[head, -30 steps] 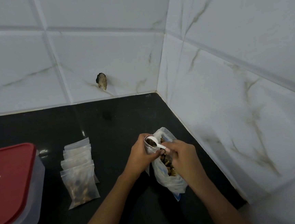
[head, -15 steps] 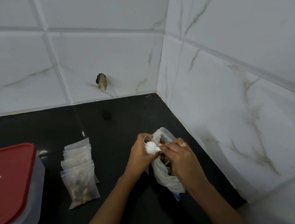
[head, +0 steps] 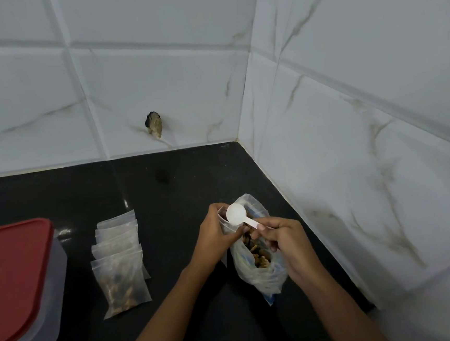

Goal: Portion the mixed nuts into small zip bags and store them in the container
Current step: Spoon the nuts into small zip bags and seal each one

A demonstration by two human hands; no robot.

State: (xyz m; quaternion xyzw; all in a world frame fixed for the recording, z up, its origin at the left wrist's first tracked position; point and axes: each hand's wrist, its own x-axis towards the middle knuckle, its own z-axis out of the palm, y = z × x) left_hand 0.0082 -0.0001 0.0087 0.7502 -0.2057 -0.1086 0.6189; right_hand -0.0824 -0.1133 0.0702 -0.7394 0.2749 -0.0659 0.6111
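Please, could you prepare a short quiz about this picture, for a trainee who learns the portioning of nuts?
1. True or false: the red lid is off the container.
2. Which hand holds the white scoop: A) left, B) right?
3. What does the left hand grip?
Key: 1 false; 2 B, the right hand; 3 a small zip bag.
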